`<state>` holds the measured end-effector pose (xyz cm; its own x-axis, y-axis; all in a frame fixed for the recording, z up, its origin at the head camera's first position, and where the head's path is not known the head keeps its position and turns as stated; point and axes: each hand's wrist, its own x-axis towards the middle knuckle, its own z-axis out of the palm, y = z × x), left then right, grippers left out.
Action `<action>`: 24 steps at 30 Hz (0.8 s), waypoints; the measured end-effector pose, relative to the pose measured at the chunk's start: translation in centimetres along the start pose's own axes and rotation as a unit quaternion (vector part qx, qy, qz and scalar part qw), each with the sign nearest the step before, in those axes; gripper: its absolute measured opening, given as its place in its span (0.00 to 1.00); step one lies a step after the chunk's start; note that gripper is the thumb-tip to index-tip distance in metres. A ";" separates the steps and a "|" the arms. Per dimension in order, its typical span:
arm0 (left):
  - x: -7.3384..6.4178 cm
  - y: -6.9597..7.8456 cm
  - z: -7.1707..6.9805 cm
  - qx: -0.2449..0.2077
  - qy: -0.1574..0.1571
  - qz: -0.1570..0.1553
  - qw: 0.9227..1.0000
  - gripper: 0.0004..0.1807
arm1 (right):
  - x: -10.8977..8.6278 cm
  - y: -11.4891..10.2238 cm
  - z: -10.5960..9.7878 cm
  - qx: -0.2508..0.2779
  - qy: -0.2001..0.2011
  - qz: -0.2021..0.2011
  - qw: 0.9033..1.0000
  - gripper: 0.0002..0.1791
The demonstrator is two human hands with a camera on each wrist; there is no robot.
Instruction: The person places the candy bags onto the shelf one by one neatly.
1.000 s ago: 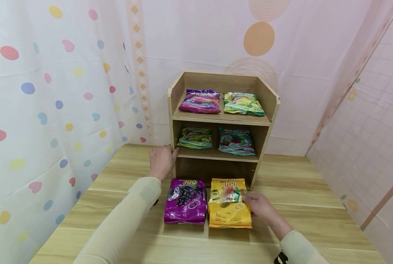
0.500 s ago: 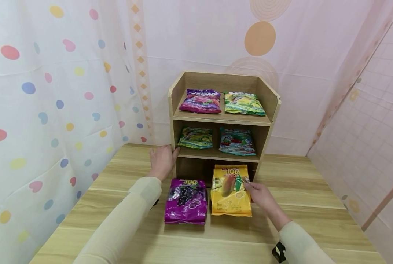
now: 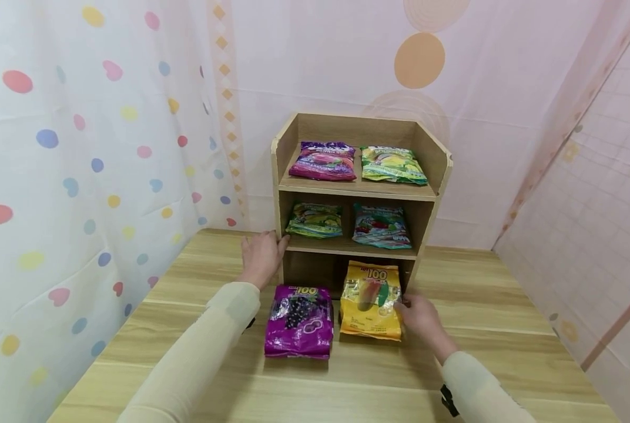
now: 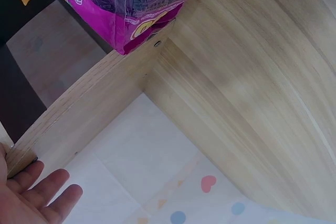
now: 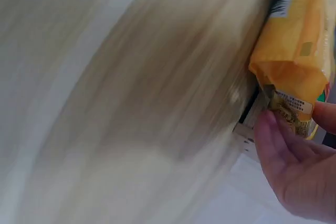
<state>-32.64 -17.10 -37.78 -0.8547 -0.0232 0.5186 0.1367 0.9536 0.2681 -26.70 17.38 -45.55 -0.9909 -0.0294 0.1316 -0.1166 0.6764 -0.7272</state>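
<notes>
A yellow candy bag (image 3: 370,305) with fruit pictures leans at the front of the lowest shelf compartment, its top edge just under the middle board. My right hand (image 3: 423,320) pinches its right edge; in the right wrist view, thumb and fingers (image 5: 273,135) hold a corner of the yellow bag (image 5: 291,51). The purple grape candy bag (image 3: 299,323) lies on the table before the shelf's left half. My left hand (image 3: 261,255) holds the left side panel of the small wooden shelf (image 3: 354,252); in the left wrist view its fingers (image 4: 44,190) lie along the panel's outside.
On the top board sit a purple-pink candy bag (image 3: 324,161) and a yellow-green one (image 3: 393,165). The middle board bears a green bag (image 3: 315,221) and a teal one (image 3: 381,227). A patterned curtain (image 3: 135,117) hangs behind and left of the table (image 3: 484,329).
The yellow bag has risen from the table and moved forward to the lowest compartment with my right hand. My left hand and the purple grape bag have stayed in place.
</notes>
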 end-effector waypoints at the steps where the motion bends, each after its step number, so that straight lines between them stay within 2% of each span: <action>1: 0.0 0.0 -0.1 0.000 0.001 0.000 1.000 0.26 | -0.1 0.0 0.0 -0.043 0.011 -0.016 0.999 0.22; 3: 0.0 0.1 -0.2 0.001 0.000 0.000 1.000 0.26 | -0.4 -0.3 0.1 -0.118 0.038 -0.055 0.991 0.25; 5: 0.0 0.1 -0.2 0.000 -0.002 -0.002 1.000 0.26 | -0.7 -0.5 0.3 -0.182 0.070 -0.098 0.976 0.27; 9: 0.0 0.1 -0.2 -0.001 -0.005 -0.005 1.000 0.26 | -1.6 -1.2 1.2 -0.267 0.118 -0.200 0.935 0.26; 11: 0.1 0.1 -0.2 0.000 -0.004 -0.006 1.000 0.26 | -2.0 -1.4 1.7 -0.290 0.114 -0.253 0.916 0.26; 15: 0.1 0.1 -0.2 -0.002 -0.004 -0.007 1.000 0.26 | -2.6 -1.4 2.6 -0.329 0.069 -0.328 0.883 0.29; 18: 0.1 0.1 -0.2 -0.003 -0.005 -0.009 1.000 0.26 | -2.8 -1.2 3.1 -0.363 0.050 -0.364 0.856 0.31; 21: 0.1 0.1 -0.2 -0.004 -0.006 -0.010 1.000 0.26 | -2.9 -0.9 3.4 -0.392 0.053 -0.391 0.831 0.29; 24: 0.1 0.1 -0.1 -0.002 -0.007 -0.011 1.000 0.26 | -3.0 -0.5 3.5 -0.405 0.066 -0.408 0.815 0.23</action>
<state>-32.61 -17.08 -37.60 -0.8645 -0.0390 0.5011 0.1210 0.9515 0.2829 -23.91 14.55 -47.97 -0.5835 -0.6698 0.4593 -0.5972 0.7371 0.3163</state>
